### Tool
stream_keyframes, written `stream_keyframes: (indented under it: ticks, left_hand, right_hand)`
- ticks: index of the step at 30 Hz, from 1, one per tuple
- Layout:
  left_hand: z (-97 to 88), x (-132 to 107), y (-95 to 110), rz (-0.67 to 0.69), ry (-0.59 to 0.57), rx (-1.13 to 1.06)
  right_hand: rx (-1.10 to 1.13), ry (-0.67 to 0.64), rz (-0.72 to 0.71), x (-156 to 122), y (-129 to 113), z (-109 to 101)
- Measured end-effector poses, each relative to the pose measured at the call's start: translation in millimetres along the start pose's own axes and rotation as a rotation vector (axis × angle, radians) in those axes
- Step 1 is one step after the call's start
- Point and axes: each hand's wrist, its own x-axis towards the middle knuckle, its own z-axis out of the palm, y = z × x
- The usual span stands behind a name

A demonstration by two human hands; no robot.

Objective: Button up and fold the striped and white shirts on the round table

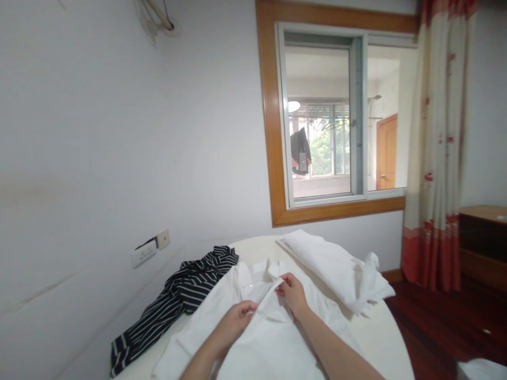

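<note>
A white shirt (273, 343) lies spread on a round white table (384, 338) in front of me. My left hand (237, 315) pinches the shirt's front edge just below the collar, fingers closed on the cloth. My right hand (293, 293) pinches the same placket a little higher, near the collar (257, 274). Both forearms rest over the shirt.
A black-and-white striped garment (178, 301) lies crumpled at the table's left by the wall. Folded white cloth (336, 266) sits at the far right of the table. A wall socket (144, 253), a wood-framed window (336, 121), a red-patterned curtain (435, 158) and a wooden cabinet (483, 237) stand beyond.
</note>
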Motion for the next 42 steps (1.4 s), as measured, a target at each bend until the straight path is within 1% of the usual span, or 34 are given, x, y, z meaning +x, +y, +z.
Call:
stream_keyframes:
  ticks: [2, 4, 5, 7, 10, 12, 14, 17, 18, 19, 20, 22, 23, 24, 25, 26, 28, 29, 30, 33, 36, 39, 42]
  left_hand:
    - [-2.2, -2, 2, 0.004, -0.012, 0.012]
    - [-6.4, -3, 3, -0.002, -0.054, 0.042]
    - [-8.6, -2, 1, 0.001, -0.065, 0.089]
    - [-11.8, 2, -8, 0.045, -0.025, 0.24]
    - [-13.4, 13, -24, 0.205, 0.069, 0.492]
    - [-13.2, 21, -32, 0.326, 0.071, 0.635]
    - [-12.5, 26, -35, 0.45, 0.069, 0.787]
    - [-10.6, 31, -35, 0.635, 0.159, 0.998]
    - [-9.8, 32, -36, 0.681, 0.21, 1.057]
    - [-9.1, 33, -38, 0.72, 0.26, 1.109]
    - [-8.5, 34, -41, 0.754, 0.307, 1.154]
    - [-7.9, 36, -47, 0.804, 0.376, 1.222]
    - [-7.9, 36, -50, 0.816, 0.393, 1.246]
    - [-8.0, 36, -53, 0.815, 0.399, 1.266]
    - [-8.4, 36, -55, 0.805, 0.397, 1.283]
    - [-8.8, 36, -56, 0.789, 0.392, 1.299]
    - [-10.0, 36, -57, 0.762, 0.367, 1.324]
    - [-10.6, 37, -56, 0.754, 0.354, 1.329]
    - [-11.0, 37, -56, 0.742, 0.343, 1.326]
    - [-11.1, 39, -57, 0.69, 0.302, 1.295]
    - [-10.3, 41, -58, 0.657, 0.274, 1.276]
    - [-10.6, 41, -55, 0.619, 0.242, 1.264]
    - [-12.6, 37, -48, 0.58, 0.193, 1.156]
  right_hand:
    - [0.001, -0.002, -0.006, 1, 1, -2]
    - [-0.006, 0.019, 0.008, 0, 0, -3]
    - [-0.009, 0.038, 0.026, 0, -2, -3]
    - [-0.019, 0.079, 0.074, -2, -5, -1]
    - [-0.052, 0.112, 0.125, -5, -9, 2]
    - [-0.066, 0.108, 0.135, -5, -10, 3]
    - [-0.063, 0.089, 0.141, -5, -10, 3]
    - [-0.094, 0.042, 0.151, -7, -12, 1]
    - [-0.14, 0.032, 0.128, -9, -15, 0]
    - [-0.211, 0.034, 0.075, -12, -20, -1]
    - [-0.304, 0.049, -0.013, -15, -25, -1]
    - [-0.513, 0.09, -0.252, -26, -40, -1]
    - [-0.602, 0.089, -0.368, -33, -49, 1]
    - [-0.67, 0.056, -0.465, -40, -57, 3]
    - [-0.722, -0.015, -0.538, -47, -65, 5]
    - [-0.766, -0.12, -0.585, -53, -70, 8]
    - [-0.863, -0.327, -0.598, -63, -75, 14]
    - [-0.922, -0.394, -0.571, -66, -75, 17]
    - [-0.982, -0.426, -0.531, -68, -72, 19]
    - [-1.095, -0.415, -0.449, -68, -62, 21]
    - [-1.118, -0.413, -0.451, -66, -56, 21]
    - [-1.128, -0.396, -0.446, -64, -54, 21]
    - [-1.135, -0.368, -0.43, -63, -53, 22]
